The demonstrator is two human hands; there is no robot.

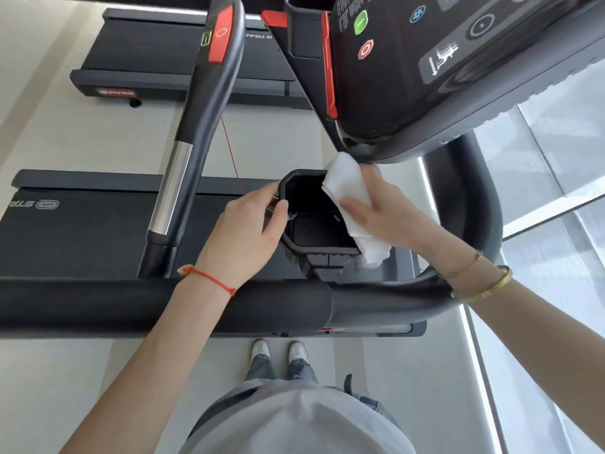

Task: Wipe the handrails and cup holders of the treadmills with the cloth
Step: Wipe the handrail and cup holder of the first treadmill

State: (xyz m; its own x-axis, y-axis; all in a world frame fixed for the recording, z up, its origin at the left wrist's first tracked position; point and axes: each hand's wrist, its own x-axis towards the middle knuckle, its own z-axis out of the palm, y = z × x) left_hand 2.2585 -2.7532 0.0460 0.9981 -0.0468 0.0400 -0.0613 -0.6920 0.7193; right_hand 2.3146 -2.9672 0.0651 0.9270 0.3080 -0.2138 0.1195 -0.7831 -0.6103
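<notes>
head view: the person is standing at a treadmill, looking down over the black front bar [163, 303]. the cup holder [316, 221], a black open-topped bin, is sitting just beyond that bar, below the corner of the console [442, 77]. the left hand [244, 234] is gripping the holder's left rim, thumb curled over the edge and fingers wrapped along the outer wall. the right hand [389, 214] is holding the white cloth [352, 198], thumb lying across the fabric and fingers closed behind it, and is pressing it against the holder's right wall and rim. the cloth is folded, its upper end touching the console's lower corner and its lower end hanging past the holder's near right corner. the handrail [196, 126], black with a chrome section and a red pad, is running away to the left of the holder, untouched. a second treadmill deck [163, 54] is lying further back on the pale floor.
</notes>
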